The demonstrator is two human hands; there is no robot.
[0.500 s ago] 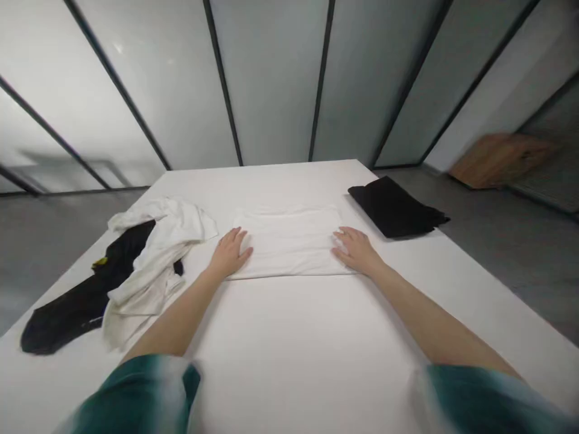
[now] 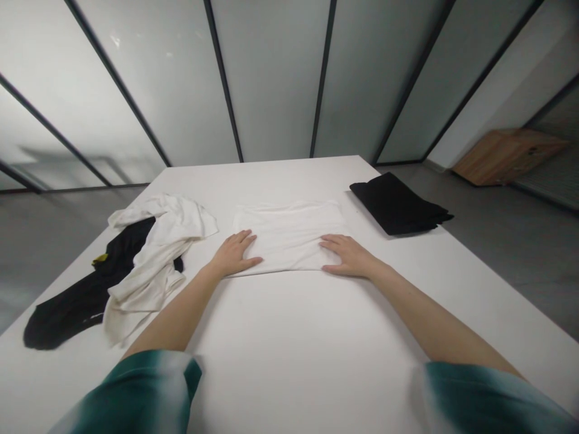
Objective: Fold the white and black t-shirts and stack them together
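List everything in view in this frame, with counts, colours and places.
table: 1, white, centre
folded cloth: 1, white, mid-table
crumpled cloth: 1, white, table's left
dark cloth: 1, black, under crumpled cloth
tag: 1, yellow, on dark cloth
stacked cloth: 1, black, table's right
box: 1, wood-brown, floor, far right
floor: 1, grey, around table
wall panels: several, frosted grey, beyond table
left hand: 1, flat on folded cloth's left
right hand: 1, flat on folded cloth's right
sleeves: 2, green-white, bottom edge

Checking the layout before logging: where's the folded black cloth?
In the head view, the folded black cloth lies near the right edge of the white table, beyond the right hand and to the right of the folded white cloth.
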